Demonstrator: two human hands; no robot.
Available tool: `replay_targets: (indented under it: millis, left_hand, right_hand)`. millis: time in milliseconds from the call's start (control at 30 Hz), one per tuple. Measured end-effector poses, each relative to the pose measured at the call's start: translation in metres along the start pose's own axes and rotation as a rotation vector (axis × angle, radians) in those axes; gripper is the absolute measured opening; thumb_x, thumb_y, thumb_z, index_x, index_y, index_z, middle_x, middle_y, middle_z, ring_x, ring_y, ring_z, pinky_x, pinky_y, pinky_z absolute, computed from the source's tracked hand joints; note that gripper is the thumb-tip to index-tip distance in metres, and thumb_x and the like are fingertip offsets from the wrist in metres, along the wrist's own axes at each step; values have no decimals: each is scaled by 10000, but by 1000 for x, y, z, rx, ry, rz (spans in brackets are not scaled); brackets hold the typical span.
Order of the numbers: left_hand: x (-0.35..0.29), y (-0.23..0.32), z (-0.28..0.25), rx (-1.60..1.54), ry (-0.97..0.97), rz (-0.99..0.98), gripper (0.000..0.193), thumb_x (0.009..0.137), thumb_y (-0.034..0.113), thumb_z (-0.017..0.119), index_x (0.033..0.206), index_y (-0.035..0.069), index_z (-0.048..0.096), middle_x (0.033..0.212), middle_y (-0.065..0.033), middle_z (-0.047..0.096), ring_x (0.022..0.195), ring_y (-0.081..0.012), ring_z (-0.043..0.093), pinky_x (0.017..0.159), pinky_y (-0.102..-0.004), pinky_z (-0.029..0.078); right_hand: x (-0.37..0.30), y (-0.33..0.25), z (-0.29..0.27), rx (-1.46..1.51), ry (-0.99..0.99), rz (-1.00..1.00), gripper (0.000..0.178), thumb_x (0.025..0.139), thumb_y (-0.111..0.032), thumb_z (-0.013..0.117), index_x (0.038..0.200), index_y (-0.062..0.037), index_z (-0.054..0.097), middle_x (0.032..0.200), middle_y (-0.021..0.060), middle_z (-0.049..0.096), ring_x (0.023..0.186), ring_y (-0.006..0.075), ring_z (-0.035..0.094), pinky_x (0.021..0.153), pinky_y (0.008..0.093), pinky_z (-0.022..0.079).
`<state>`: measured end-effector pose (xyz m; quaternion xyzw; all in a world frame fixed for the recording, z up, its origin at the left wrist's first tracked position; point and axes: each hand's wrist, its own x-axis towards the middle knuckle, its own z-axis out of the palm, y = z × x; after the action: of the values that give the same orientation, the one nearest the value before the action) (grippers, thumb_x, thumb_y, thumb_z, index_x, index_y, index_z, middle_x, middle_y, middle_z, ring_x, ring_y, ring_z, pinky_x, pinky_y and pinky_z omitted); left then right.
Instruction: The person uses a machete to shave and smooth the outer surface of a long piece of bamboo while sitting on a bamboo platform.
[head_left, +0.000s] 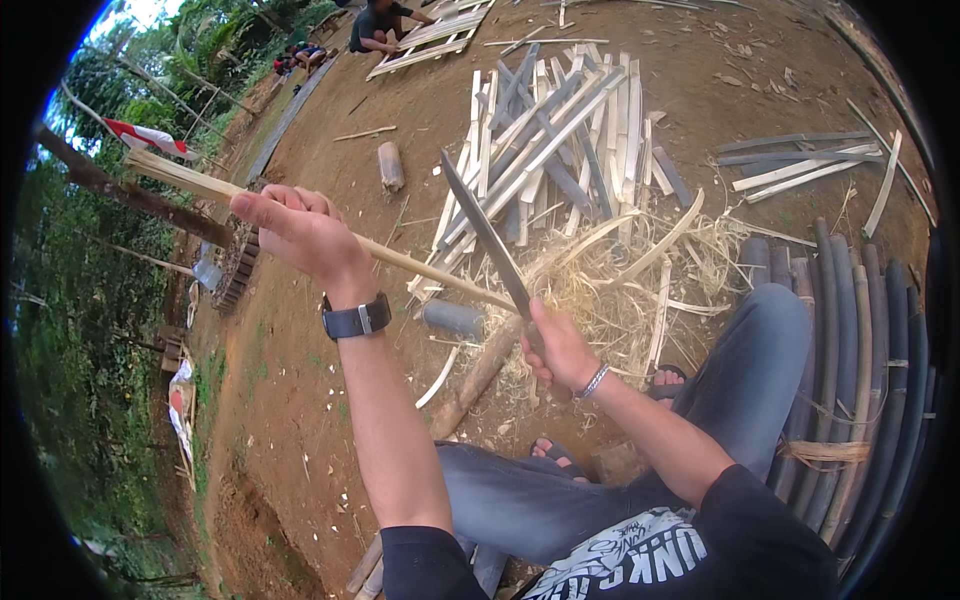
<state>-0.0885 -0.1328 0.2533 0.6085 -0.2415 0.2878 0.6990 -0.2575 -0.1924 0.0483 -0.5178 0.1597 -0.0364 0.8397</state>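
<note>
strip (435,272): pale tan, long (broader left end) | left fingers (302,198): around strip | right fingers (538,366): gripping knife (488,233)

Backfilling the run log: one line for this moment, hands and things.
left hand: holds pale stick | right hand: grips knife | knife-stick: cross in view, contact unclear | beyond: split strips, curled shavings

a long, pale bamboo strip (430,271) slants in the air left of the shavings heap (600,278), its near end closest to that heap. a dark, long-bladed knife (490,240) tilts at the heap's left side, its lower blade beside the strip's near end; contact is unclear.
</note>
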Motion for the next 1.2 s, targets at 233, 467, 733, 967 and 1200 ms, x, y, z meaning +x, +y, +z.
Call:
replay_targets:
  millis: [233, 467, 733, 967, 1200]
  left_hand:
    - [-8, 4, 9, -21, 7, -44, 614, 882, 722, 284, 627, 167, 219, 530, 53, 206, 417, -59, 228, 373, -225, 174]
    - [7, 5, -10, 4, 66, 25, 615, 881, 724, 280, 629, 165, 225, 522, 49, 212, 416, -62, 229, 372, -228, 164]
    - [-3, 3, -15, 34, 60, 5, 607, 891, 712, 262, 635, 165, 214, 528, 48, 194, 418, -71, 210, 368, -235, 158]
    - [4, 3, -17, 8, 80, -24, 609, 890, 715, 265, 627, 168, 212, 522, 54, 196, 411, -56, 221, 362, -229, 160]
    - [3, 6, -34, 36, 116, 12, 615, 889, 718, 264, 624, 166, 209, 515, 53, 197, 406, -60, 221, 365, -227, 154]
  right_hand:
    - [-11, 57, -7, -117, 68, -46, 691, 959, -571, 332, 585, -27, 539, 421, 13, 440, 362, 108, 458, 367, 235, 364]
    - [-9, -35, 18, -29, -10, -280, 670, 957, -565, 340, 581, -42, 524, 429, 8, 433, 348, 115, 438, 346, 252, 353]
    - [-1, 37, 11, -181, 22, 137, 693, 967, -566, 300, 529, -68, 502, 424, 10, 466, 337, 114, 451, 360, 258, 384]
    - [-11, -21, 19, -5, 12, -427, 669, 949, -600, 299, 615, -52, 486, 436, 5, 431, 330, 106, 412, 322, 243, 343]
    - [-2, 2, 24, -74, -13, -2, 650, 954, -591, 295, 641, -55, 488, 453, 10, 446, 351, 113, 413, 352, 266, 380]
